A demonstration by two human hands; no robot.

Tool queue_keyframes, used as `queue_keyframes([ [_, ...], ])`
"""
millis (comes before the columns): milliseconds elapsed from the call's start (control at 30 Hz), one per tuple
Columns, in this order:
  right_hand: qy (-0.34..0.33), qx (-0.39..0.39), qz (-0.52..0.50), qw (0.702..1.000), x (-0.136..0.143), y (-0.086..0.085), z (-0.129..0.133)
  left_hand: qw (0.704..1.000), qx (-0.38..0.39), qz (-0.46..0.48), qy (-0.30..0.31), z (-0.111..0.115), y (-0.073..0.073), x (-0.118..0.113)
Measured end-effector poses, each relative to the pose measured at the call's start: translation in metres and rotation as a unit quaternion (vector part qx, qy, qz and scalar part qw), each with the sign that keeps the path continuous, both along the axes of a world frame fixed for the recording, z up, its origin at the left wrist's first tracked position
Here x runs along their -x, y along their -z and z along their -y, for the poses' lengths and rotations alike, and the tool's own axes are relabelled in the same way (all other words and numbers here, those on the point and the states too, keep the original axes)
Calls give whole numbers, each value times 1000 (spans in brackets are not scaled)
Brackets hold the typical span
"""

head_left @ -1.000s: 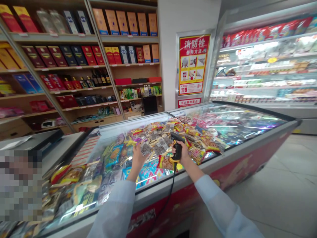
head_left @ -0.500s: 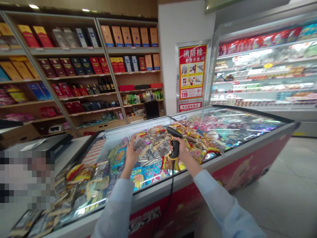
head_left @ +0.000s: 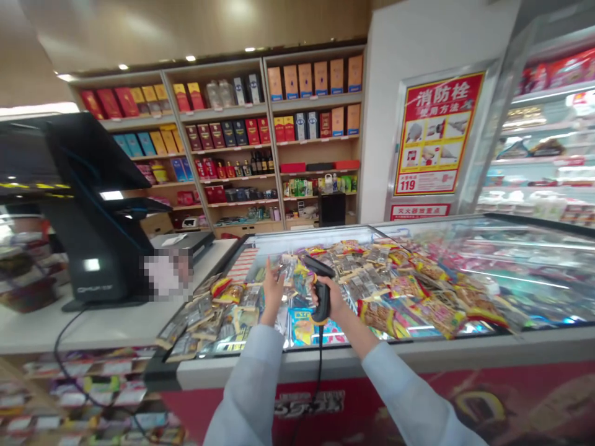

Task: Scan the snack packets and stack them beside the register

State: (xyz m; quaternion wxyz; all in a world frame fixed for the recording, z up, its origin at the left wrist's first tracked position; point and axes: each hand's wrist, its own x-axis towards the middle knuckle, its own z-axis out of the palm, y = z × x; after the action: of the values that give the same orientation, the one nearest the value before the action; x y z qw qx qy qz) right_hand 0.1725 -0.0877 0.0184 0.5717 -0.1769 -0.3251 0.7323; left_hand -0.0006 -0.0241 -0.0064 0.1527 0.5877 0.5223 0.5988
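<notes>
Shelving unit (head_left: 273, 142): behind; carries orange boxes (head_left: 304, 80) and bottles (head_left: 263, 162). Poster (head_left: 439, 133): red and yellow, framed, on white wall (head_left: 381, 124). Refrigerated display (head_left: 553, 95): lit, far right. Black terminal (head_left: 90, 254): upright on white tabletop (head_left: 37, 328), left; cable (head_left: 56, 347) hangs over the front edge.

Black pistol-shaped handheld scanner with yellow trim (head_left: 321, 296), gripped handle-down in the right hand (head_left: 335, 300), head pointing forward and leftward, black cable (head_left: 320, 362) hanging from its base, flat grey-and-tan plastic packets (head_left: 367, 280) and glossy red-and-yellow packets (head_left: 408, 286) heaped nearby.
</notes>
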Motion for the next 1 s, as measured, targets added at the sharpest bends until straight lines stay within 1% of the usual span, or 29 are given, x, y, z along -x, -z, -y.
queue_keyframes([
  [67,-7,15,11,1000,11,13,-1,999,-7,2,-45,1,8,6],
  [133,-12,34,29,999,18,25,-2,997,-15,3,-82,2,14,11],
  [200,-26,51,48,997,21,35,-2,995,-24,3,-96,3,16,12],
  [267,-39,56,53,996,21,41,-2,995,-31,-3,-92,4,16,13],
  [600,-79,65,59,993,16,41,-2,996,-12,-16,-92,9,14,12],
  [800,-79,55,41,995,15,43,-2,994,-5,-18,-112,8,13,15],
  [1000,-56,52,24,997,16,44,-3,994,-14,-26,-110,6,14,17],
])
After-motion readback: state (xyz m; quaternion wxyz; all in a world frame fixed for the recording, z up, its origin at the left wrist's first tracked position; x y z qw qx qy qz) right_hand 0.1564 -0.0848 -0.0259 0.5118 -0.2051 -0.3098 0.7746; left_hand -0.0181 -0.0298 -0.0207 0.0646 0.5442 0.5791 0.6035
